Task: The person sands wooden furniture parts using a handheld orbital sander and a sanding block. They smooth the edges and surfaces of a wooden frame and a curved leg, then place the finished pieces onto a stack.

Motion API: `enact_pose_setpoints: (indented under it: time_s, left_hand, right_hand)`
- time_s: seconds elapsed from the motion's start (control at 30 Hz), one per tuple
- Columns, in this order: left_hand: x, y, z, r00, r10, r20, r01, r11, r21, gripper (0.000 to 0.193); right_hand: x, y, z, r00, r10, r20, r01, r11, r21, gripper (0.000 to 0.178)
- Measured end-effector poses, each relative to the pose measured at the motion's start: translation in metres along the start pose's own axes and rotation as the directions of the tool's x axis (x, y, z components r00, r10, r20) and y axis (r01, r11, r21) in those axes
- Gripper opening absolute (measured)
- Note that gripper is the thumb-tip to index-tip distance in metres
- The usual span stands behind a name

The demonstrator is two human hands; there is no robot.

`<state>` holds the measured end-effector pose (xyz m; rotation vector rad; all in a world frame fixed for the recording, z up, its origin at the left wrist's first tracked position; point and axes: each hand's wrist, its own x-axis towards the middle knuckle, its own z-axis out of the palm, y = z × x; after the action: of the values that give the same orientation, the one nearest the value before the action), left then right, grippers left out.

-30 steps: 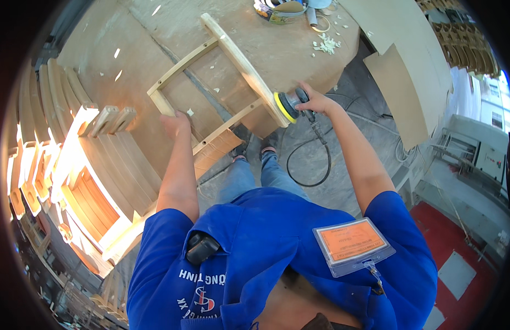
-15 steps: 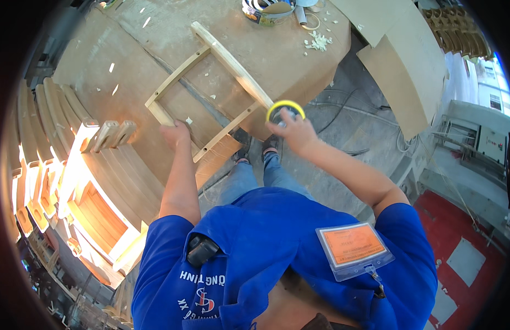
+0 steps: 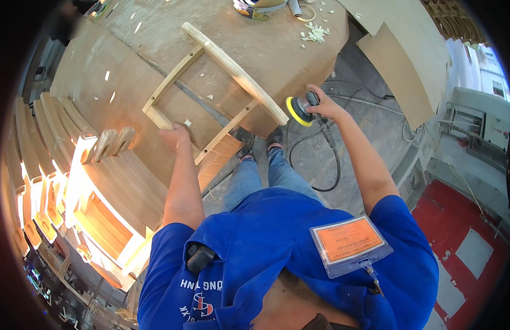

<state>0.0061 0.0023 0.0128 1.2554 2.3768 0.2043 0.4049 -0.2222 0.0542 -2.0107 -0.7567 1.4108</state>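
While left hand steadies wooden frame, long axis diagonal

Bare bench beyond frame; stacked wooden parts crowd left.

Frame lies on the bench; sander at its four o'clock, stacked parts at eight o'clock.

The wooden bench carried a pale wooden chair frame lying flat. Wood chips and a round tin sat near its far edge.
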Motion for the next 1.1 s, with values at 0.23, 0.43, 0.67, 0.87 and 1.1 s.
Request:
enact_pose_setpoints:
  time_s: [0.23,0.43,0.67,0.87,1.1]
  left_hand:
    - [-0.004,-0.001,-0.004,0.999,0.027,-0.018,-0.027,1.000,0.015,0.047]
    - [0.003,-0.004,0.004,0.999,0.017,-0.032,-0.016,0.999,0.034,0.049]
    - [0.002,-0.005,-0.001,0.999,0.055,-0.003,-0.055,0.998,-0.020,0.047]
    - [-0.001,-0.003,-0.005,0.998,-0.001,0.069,0.006,0.998,-0.065,0.047]
    - [-0.002,-0.002,-0.007,0.998,0.056,0.001,-0.056,0.998,0.020,0.045]
  right_hand:
    - [-0.025,-0.049,0.031,0.923,-0.361,0.132,0.368,0.929,-0.033,0.077]
    - [-0.066,-0.066,0.093,0.928,-0.372,0.006,0.319,0.790,-0.523,0.077]
    - [-0.078,-0.067,0.152,0.891,-0.447,0.080,0.260,0.358,-0.897,0.058]
    - [-0.080,-0.059,0.160,0.871,-0.405,0.277,0.327,0.057,-0.943,0.053]
    - [-0.086,-0.053,0.094,0.913,-0.405,0.057,0.285,0.530,-0.799,0.067]
